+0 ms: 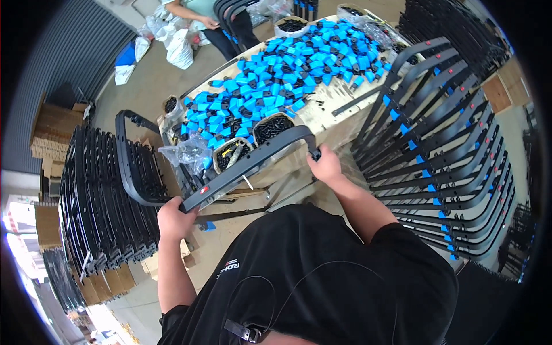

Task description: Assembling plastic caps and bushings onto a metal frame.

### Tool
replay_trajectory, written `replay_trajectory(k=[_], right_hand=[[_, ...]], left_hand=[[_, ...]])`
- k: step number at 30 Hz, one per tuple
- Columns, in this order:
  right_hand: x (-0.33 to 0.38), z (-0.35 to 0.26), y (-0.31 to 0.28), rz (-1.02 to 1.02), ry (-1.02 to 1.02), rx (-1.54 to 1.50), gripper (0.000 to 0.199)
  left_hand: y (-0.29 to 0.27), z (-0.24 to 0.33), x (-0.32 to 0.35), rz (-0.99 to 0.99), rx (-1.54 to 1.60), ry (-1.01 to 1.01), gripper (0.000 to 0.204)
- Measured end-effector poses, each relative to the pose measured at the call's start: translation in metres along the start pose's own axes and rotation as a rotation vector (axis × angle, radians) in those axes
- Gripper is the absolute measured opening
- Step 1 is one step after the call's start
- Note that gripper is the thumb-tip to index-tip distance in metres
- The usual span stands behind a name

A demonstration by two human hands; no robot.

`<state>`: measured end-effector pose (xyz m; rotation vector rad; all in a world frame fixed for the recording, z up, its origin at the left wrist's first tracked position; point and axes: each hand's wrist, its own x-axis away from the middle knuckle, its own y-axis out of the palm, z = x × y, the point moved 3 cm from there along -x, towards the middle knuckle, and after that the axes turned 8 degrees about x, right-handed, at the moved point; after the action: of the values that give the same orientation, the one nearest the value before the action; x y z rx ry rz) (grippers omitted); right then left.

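Observation:
My left hand (pixel 176 219) is closed round the lower left end of a black curved frame bar (pixel 250 163). Near its bent far end, my right hand (pixel 325 165) grips the same bar, with the fingers partly hidden behind it. The bar slants across in front of my body and carries a small red mark near my left hand. Below its middle shows a short white stick-like piece (pixel 247 182). Just beyond the bar are a container of small black parts (pixel 272 129) and another holding black parts and something yellow (pixel 232 154).
A large heap of blue and black plastic pieces (pixel 276 75) covers the table (pixel 328 102). Similar curved frames (pixel 443 167) stand in a row at right. Stacked black frames (pixel 106 195) fill the left side. Across the table, another person's hand (pixel 210 23) is near black bars.

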<state>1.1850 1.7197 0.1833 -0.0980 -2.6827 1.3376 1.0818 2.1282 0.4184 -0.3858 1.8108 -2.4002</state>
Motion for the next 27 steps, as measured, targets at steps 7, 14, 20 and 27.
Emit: replay_trajectory(k=[7, 14, 20, 27], right_hand=[[0.000, 0.000, -0.030, -0.437, 0.062, 0.197, 0.050], [0.030, 0.043, -0.012, -0.573, -0.009, -0.521, 0.045], [0.051, 0.043, -0.016, -0.719, 0.124, -1.074, 0.030], [0.061, 0.013, -0.053, -0.704, 0.684, -0.794, 0.044]], left_hand=[[0.010, -0.002, 0.013, 0.080, -0.028, 0.024, 0.030], [0.015, -0.003, 0.035, 0.136, -0.001, 0.046, 0.026], [0.015, -0.004, 0.050, 0.152, 0.012, 0.059, 0.025], [0.022, -0.007, 0.066, 0.179, 0.011, 0.109, 0.027]])
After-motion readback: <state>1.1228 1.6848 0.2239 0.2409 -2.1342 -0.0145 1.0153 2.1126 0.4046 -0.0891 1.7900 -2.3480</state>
